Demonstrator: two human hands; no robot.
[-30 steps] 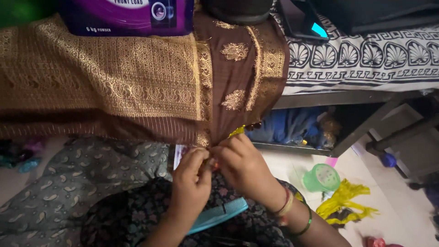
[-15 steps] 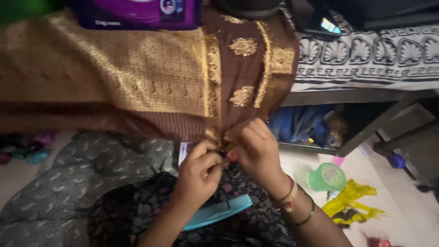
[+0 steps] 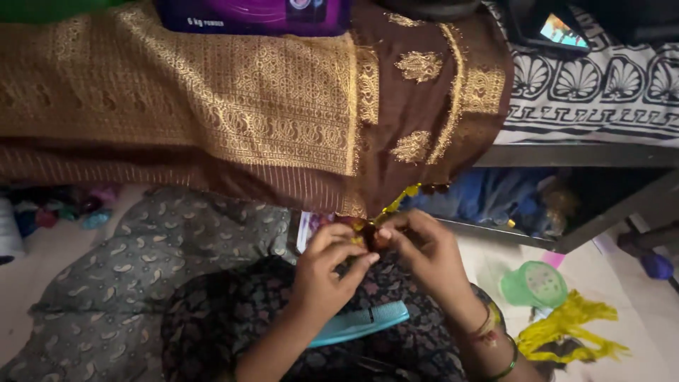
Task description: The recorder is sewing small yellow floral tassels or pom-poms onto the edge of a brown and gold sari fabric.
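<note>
The brown and gold sari (image 3: 283, 120) lies spread over the edge of a bed, its lower corner hanging off the front so that the fringe end falls within easy reach of the person seated on the floor below. At that hanging corner, a short strand of yellow thread (image 3: 397, 201) runs from the cloth's edge down into the person's fingers. The left hand (image 3: 327, 272) and the right hand (image 3: 423, 249) meet just beneath the corner, fingertips drawn narrow and pinched together on the fringe and thread, so the small work sits close to the eyes and the cloth's own weight keeps the edge taut.

On the lap, over dark patterned clothing, a teal comb (image 3: 361, 323) rests just below the hands, close enough to pick up. The right wrist wears bangles (image 3: 495, 339).

At the top of the sari a purple packet (image 3: 254, 14) sits on the cloth, seemingly pinning it so it does not slide off the bed. To the right, a black and white patterned bedsheet (image 3: 601, 99) covers the mattress. On the floor to the right lie a green plastic cup (image 3: 534, 284) and a bundle of yellow threads (image 3: 569, 329), kept near. A grey patterned cloth (image 3: 141, 269) lies on the floor at the left.
</note>
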